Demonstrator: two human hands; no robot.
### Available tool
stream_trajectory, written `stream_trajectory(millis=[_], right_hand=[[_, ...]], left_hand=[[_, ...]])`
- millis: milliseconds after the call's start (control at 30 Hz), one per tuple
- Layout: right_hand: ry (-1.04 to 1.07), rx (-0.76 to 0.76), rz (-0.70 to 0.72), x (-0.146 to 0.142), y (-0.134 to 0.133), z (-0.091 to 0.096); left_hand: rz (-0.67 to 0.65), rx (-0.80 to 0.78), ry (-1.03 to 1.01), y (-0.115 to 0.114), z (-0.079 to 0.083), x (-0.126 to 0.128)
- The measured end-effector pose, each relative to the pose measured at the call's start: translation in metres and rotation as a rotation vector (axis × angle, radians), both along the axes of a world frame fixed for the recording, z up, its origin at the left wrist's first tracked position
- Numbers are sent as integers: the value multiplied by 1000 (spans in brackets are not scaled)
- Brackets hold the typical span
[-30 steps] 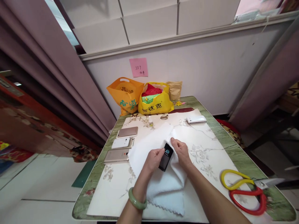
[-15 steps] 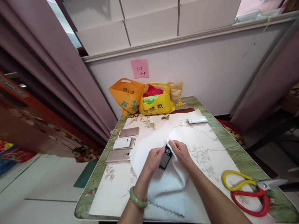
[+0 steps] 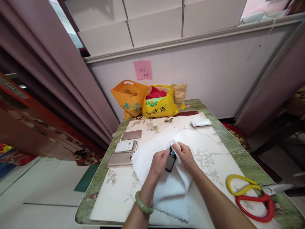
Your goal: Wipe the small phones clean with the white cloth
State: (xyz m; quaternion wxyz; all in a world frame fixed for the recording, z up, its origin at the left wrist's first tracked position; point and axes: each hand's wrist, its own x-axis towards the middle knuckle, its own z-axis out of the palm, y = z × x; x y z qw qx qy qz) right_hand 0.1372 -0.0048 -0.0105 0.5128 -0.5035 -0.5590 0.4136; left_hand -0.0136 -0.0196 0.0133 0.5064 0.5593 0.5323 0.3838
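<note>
A small black mobile phone (image 3: 170, 163) with a screen and a round blue-ringed pad is held over the middle of the table, tilted. My left hand (image 3: 160, 162), with a green bangle (image 3: 143, 203) on its wrist, grips the phone's left edge between thumb and fingers. A white cloth (image 3: 170, 189) with a zigzag edge lies under the phone and spreads toward me. My right hand (image 3: 186, 156) pinches a bunched fold of this cloth against the phone's upper end. The fingers behind the phone are hidden.
Several phones, including a gold phone (image 3: 131, 135) and a white phone (image 3: 124, 146), lie at the left. Another white phone (image 3: 201, 123) is at the back right. Large scissors (image 3: 256, 195) lie front right. An orange bag (image 3: 130, 98) and a yellow bag (image 3: 162, 109) stand at the back.
The phone has shifted slightly right and up in my left hand. My right hand has moved a little with the cloth at the phone's top end.
</note>
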Motion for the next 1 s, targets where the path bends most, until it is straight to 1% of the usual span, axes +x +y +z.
stream_trajectory(millis=[67,100,200,233,267,367,433,533,567,700,733,800,833,900,933,1000], right_hand=[[26,-4,74,0,-1,2],[26,-7,75,-1,-2,3],[7,-1,-17,-1,-2,2],[5,2,-29,-1,-2,1],[7,4,-17,-1,-2,0],[3,-4,77,0,-1,-3],[-34,-9,42,-1,0,-6],[-68,-21,-77,-1,0,-9],[-62,-26,-76,-1,1,-9],[-37,-33,84,0,1,-6],[-54,-32,90,0,1,-6],[-110,-27,23,-1,0,-6],[-132,-29,-32,-2,0,-8],[-120,-44,-149,-3,0,-12],[-87,-59,-201,-4,0,-14],[5,-97,-282,-5,1,-17]], left_hand=[[24,9,-8,0,0,-1],[27,8,-11,0,0,-1],[13,-6,-18,0,-1,-2],[11,-6,-25,0,-2,-2],[14,-4,-38,0,-4,-2],[46,-8,-111,1,-11,-3],[74,-26,-163,2,-16,-3],[103,-21,-184,3,-23,-2],[116,-6,-181,3,-25,-2],[175,38,-154,1,-30,0],[177,50,-143,0,-30,0],[143,69,-121,-1,-28,-1],[99,66,-119,-2,-26,-3],[-30,21,-123,-2,-20,-7],[-111,-21,-122,-3,-16,-10],[-221,-107,-83,-2,-10,-15]])
